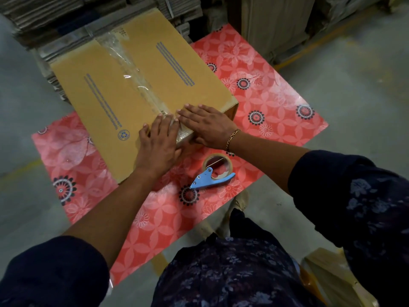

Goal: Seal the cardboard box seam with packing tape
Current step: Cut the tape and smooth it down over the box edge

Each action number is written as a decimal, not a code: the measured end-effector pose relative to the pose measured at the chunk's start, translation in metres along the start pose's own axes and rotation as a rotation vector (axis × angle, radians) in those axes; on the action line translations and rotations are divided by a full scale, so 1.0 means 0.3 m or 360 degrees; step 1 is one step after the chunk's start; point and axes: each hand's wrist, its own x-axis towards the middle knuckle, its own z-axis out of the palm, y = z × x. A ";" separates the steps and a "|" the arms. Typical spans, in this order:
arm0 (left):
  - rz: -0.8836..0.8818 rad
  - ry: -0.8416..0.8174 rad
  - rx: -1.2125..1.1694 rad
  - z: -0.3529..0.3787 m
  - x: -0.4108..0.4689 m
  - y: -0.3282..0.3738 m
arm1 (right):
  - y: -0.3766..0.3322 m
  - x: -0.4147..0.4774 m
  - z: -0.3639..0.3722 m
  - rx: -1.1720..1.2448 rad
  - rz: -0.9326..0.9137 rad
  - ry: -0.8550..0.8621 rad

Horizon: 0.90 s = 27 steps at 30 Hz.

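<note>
A brown cardboard box (106, 103) lies flat on a red flowered table (261, 89). Clear packing tape (130, 69) runs along its middle seam and folds over the near edge. My left hand (158, 145) lies flat, palm down, on the near end of the box, to the left of the seam. My right hand (205, 125) lies flat, fingers spread, across the seam's near end and the box's corner. Both hands press on the box and the tape. Neither hand holds anything. A tape roll in a blue dispenser (213, 172) lies on the table just below my right wrist.
Stacks of flattened cardboard (44, 21) stand behind the table at the back and left. More cardboard sheets (276, 21) lean at the back right. Grey concrete floor (354, 85) surrounds the table. A yellowish plastic bag (327, 278) lies at the lower right.
</note>
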 end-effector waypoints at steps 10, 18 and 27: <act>-0.0014 -0.0133 -0.0028 -0.010 -0.005 -0.011 | 0.021 -0.007 -0.044 0.0093 -0.0068 -0.0151; -0.0212 0.0048 -0.0053 0.005 -0.100 -0.033 | 0.084 -0.055 -0.030 0.0145 0.0026 -0.0009; -0.1285 0.0194 -0.0622 0.015 -0.243 -0.066 | 0.294 -0.047 -0.055 0.0876 0.0567 -0.0054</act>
